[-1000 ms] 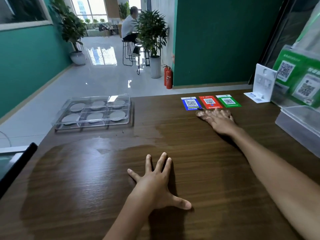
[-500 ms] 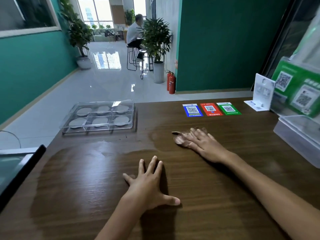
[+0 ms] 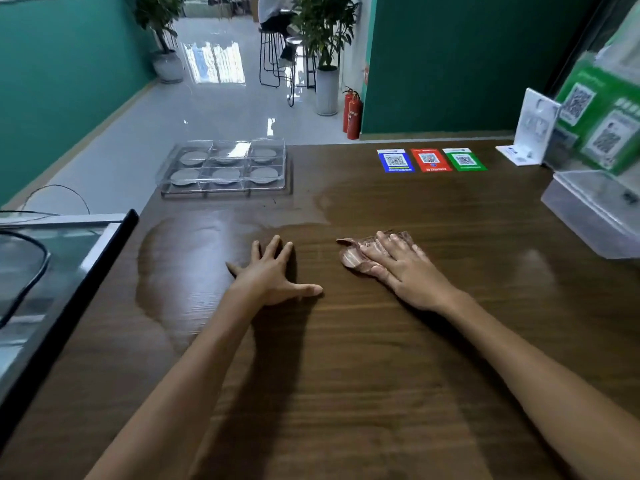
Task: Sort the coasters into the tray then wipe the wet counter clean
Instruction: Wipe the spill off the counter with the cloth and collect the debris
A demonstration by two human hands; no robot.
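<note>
A clear plastic tray point(image 3: 221, 188) sits at the far left edge of the dark wooden counter point(image 3: 381, 358), with several round grey coasters point(image 3: 227, 173) in its compartments. My right hand point(image 3: 403, 268) presses flat on a crumpled brownish-pink cloth point(image 3: 353, 258) in the counter's middle. My left hand point(image 3: 272, 277) lies flat with fingers spread, palm down, just left of the cloth and holds nothing. A wet sheen point(image 3: 180, 258) covers the counter's left part, from the tray down past my left hand.
Blue, red and green QR cards point(image 3: 431, 160) lie at the far edge. A white stand point(image 3: 530, 133) and green QR signs point(image 3: 602, 119) are at the far right, above a clear plastic box point(image 3: 595, 209). A black-edged glass unit point(image 3: 52, 271) borders the left.
My right hand has dragged the cloth from beside the QR cards toward me, across the counter's middle. My left hand has stayed flat in place. The view has tilted down.
</note>
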